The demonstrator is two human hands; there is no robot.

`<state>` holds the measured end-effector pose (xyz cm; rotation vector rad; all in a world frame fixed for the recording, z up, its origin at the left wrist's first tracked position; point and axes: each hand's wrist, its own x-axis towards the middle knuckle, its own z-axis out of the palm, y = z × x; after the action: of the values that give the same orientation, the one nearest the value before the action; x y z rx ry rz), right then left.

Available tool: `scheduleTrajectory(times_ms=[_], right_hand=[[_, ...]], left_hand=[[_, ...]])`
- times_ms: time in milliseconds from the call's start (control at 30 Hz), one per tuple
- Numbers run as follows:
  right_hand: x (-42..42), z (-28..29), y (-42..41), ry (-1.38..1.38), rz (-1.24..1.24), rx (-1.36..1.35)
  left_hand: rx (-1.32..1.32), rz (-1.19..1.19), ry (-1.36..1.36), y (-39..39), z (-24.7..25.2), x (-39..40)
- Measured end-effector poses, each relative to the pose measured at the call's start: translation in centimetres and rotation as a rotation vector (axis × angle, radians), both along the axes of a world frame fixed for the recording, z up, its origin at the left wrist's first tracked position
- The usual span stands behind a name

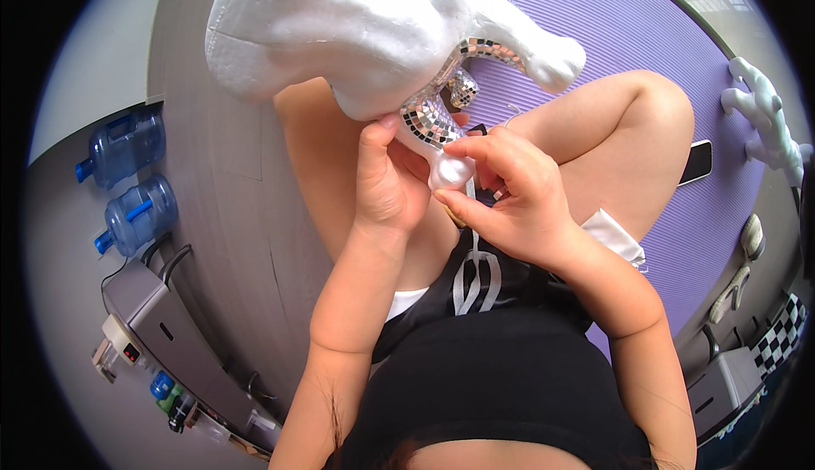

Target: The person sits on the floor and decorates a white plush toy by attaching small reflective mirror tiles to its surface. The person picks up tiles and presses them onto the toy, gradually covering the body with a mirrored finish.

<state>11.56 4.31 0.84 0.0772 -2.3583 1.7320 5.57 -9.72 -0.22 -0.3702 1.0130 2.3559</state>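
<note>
A large glossy white animal figure (337,30), seemingly foam, tilts over my crossed legs. Small square mirror tiles (430,123) cover the inner faces of its legs; the outer surfaces are plain white. My left hand (395,183) grips the near leg from the left, its thumb against the white body and some fingers hidden behind the leg. Around the rounded foot (453,172) of that leg, my right hand (519,180) has its index finger at the lowest tiles and its thumb on the white underside. A ring is on one right finger.
A purple ribbed mat (611,43) lies on the wood-look floor (235,170). To the right are a phone (698,163), a second white animal figure (761,110) and slippers (752,237). Two blue water jugs (127,148) and a grey cabinet (181,336) stand left.
</note>
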Motion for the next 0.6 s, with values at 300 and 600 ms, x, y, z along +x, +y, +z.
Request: scheduleTrajectory(times_ms=[300, 600], right_hand=[[-0.17, 0.16, -0.07, -0.003, 0.004, 0.026], [-0.21, 0.00, -0.17, -0.014, -0.001, 0.011]], left_hand=[[0.015, -0.023, -0.011, -0.24, -0.13, -0.18], [0.029, 0.020, -0.054, 0.31, 0.17, -0.34]])
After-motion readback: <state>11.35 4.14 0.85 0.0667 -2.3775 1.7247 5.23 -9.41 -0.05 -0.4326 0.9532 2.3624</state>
